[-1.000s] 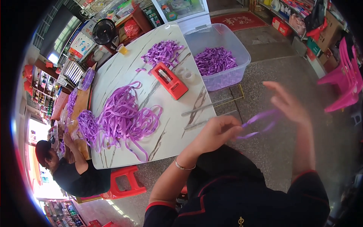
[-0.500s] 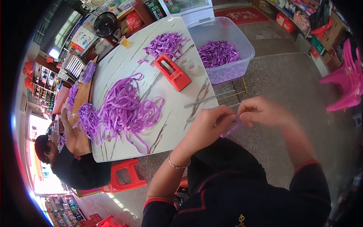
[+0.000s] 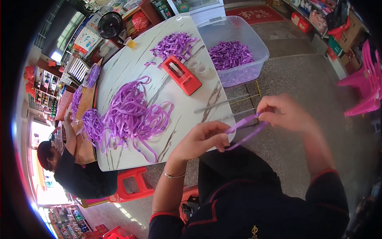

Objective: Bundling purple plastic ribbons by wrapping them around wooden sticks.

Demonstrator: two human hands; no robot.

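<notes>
Between my hands, above my lap and just off the table's corner, stretches a narrow purple ribbon point(image 3: 249, 136) in a long loop. My right hand point(image 3: 287, 114) pinches one end between thumb and forefinger. At the other end, the loop runs into the curled fingers of my left hand point(image 3: 201, 140); just how those fingers grip it is partly hidden. On the white marbled table point(image 3: 187, 131), left of my hands, lies a large tangled heap of purple ribbons point(image 3: 127, 111). Farther off are a red tape dispenser point(image 3: 191, 85) and a pile of short purple ribbon pieces point(image 3: 173, 46).
A clear plastic bin point(image 3: 244, 75) with more purple pieces stands beyond the table's right edge. Clear tape rolls point(image 3: 203, 71) sit beside the dispenser. A co-worker point(image 3: 81, 175) sits at the left. Pink chairs point(image 3: 364, 87) stand far right; a yellow-filled cup point(image 3: 129, 43) is at the back.
My hands have moved apart, the left one down and leftward, the right one slightly up and right. The ribbon, mostly hidden before, now spans the gap as a drawn-out loop.
</notes>
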